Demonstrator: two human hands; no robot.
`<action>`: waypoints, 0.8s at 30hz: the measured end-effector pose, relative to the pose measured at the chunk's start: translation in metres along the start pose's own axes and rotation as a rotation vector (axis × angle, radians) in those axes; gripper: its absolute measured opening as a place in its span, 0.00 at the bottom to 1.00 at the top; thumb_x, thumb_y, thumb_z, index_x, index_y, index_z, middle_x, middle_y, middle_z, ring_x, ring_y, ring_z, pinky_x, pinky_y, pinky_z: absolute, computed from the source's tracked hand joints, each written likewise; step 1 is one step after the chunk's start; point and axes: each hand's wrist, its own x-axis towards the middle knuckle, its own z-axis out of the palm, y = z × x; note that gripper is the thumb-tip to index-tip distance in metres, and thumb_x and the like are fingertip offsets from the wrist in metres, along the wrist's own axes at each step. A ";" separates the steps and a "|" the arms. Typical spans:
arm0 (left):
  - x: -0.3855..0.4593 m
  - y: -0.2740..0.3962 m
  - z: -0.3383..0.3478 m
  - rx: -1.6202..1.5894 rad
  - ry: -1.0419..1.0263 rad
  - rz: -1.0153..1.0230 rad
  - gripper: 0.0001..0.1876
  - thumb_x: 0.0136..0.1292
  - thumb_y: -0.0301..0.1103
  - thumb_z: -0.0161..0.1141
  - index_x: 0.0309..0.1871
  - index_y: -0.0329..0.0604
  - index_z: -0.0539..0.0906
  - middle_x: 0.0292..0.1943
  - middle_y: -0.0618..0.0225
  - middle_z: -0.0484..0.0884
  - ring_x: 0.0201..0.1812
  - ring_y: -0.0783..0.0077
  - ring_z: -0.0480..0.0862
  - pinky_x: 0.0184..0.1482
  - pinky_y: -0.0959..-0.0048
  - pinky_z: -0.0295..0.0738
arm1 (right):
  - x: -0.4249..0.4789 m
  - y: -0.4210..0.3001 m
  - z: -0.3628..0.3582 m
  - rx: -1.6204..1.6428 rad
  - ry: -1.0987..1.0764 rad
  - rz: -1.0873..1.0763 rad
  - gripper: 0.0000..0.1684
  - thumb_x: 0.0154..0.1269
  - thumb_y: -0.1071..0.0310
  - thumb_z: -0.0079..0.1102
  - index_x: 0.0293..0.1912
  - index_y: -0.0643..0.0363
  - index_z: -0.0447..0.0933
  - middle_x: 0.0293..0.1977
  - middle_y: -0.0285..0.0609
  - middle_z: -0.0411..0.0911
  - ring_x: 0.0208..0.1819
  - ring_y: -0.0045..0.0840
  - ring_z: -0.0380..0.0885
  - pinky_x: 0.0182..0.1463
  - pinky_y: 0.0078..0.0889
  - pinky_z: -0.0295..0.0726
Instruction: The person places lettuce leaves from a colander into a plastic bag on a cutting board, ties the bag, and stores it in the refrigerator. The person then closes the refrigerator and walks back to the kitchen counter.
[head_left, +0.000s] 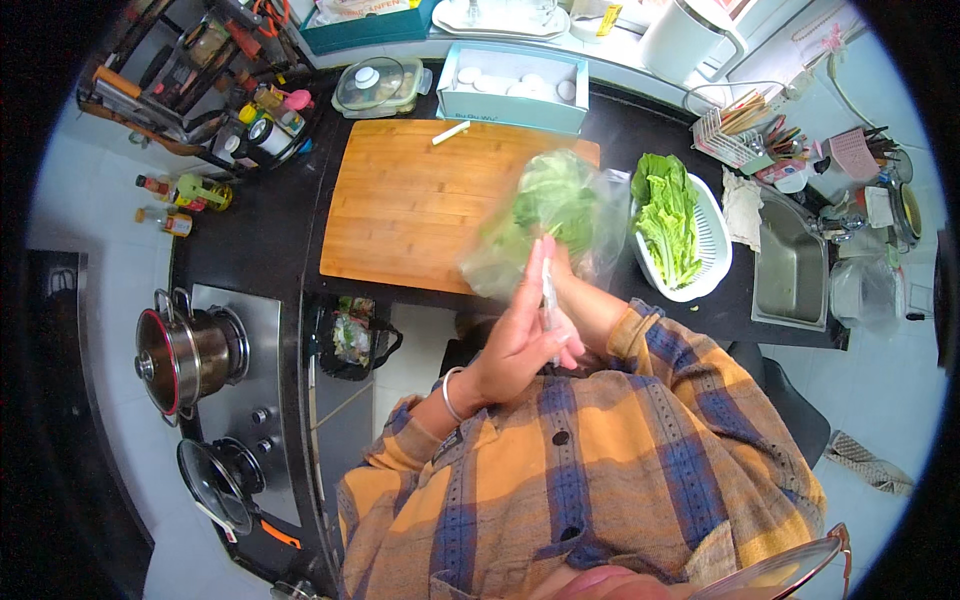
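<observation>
A clear plastic bag (487, 262) with leafy green vegetables (555, 187) inside is blurred over the right part of a wooden cutting board (405, 202). My left hand (517, 330), with a bangle at the wrist, has its fingers closed on the bag's gathered edge, which runs down past the palm. My right hand (561, 274) is against it at the near side of the bag, largely covered by the left hand and the plastic; its grip is hidden. Right of the bag, loose green leaves (664, 217) lie in a white draining basket (716, 247).
A short white stick-shaped piece (451, 133) lies on the board. Behind stand a lidded glass container (379, 90) and a light-blue box (514, 112). A sink (791, 262) is at right; a gas hob (255, 375) with a pot (180, 352) and a lidded pan (217, 487) at left.
</observation>
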 end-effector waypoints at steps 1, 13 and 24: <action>-0.002 0.004 -0.001 -0.056 0.022 0.002 0.42 0.63 0.23 0.45 0.71 0.47 0.29 0.74 0.61 0.29 0.34 0.71 0.77 0.34 0.74 0.77 | 0.003 0.002 -0.001 -0.033 -0.021 0.000 0.32 0.58 0.48 0.53 0.54 0.62 0.67 0.43 0.51 0.70 0.41 0.37 0.72 0.45 0.39 0.72; 0.002 0.025 -0.042 -0.079 0.361 0.185 0.37 0.63 0.33 0.52 0.71 0.38 0.46 0.73 0.58 0.43 0.29 0.71 0.78 0.27 0.75 0.78 | -0.051 -0.054 0.022 -2.080 -0.380 -0.323 0.31 0.59 0.42 0.53 0.46 0.60 0.77 0.38 0.54 0.79 0.44 0.43 0.77 0.50 0.42 0.74; 0.005 0.050 -0.059 -0.015 0.503 0.292 0.35 0.61 0.40 0.53 0.68 0.33 0.55 0.69 0.45 0.52 0.21 0.82 0.74 0.19 0.86 0.70 | -0.057 -0.144 0.029 -2.042 -0.361 -1.364 0.12 0.56 0.60 0.58 0.34 0.60 0.75 0.33 0.51 0.76 0.40 0.42 0.75 0.44 0.43 0.73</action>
